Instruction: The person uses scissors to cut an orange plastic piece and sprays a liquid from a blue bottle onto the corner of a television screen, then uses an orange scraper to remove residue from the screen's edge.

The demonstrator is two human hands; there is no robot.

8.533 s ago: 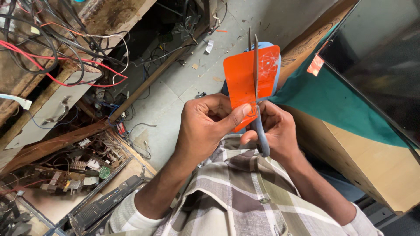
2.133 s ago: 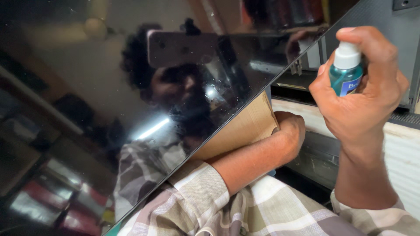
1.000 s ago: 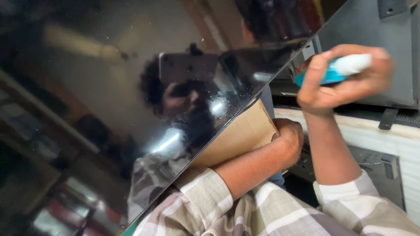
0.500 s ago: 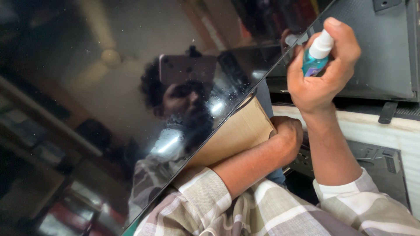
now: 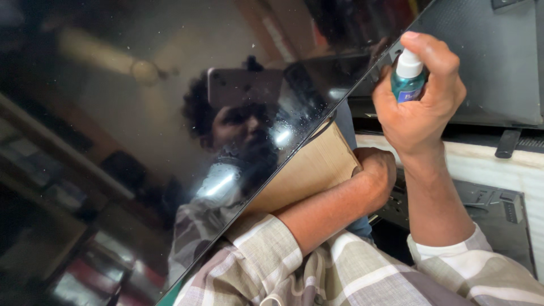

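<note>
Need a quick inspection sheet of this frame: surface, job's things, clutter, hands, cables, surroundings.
Surface: glossy black screen panel, tilted, fine droplets and specks near its right edge.
Job's things: teal spray bottle with white nozzle; brown board behind the panel.
Clutter: nothing seen.
Hands: right hand grips the bottle, finger on the nozzle; left hand fisted against the board's edge.
Cables: nothing seen.
Surroundings: dark panel back, white ledge.

Dim workshop, glossy glare

Bright light spots reflect off the dark screen (image 5: 141, 141); reflected shelves at its left edge blur.
</note>
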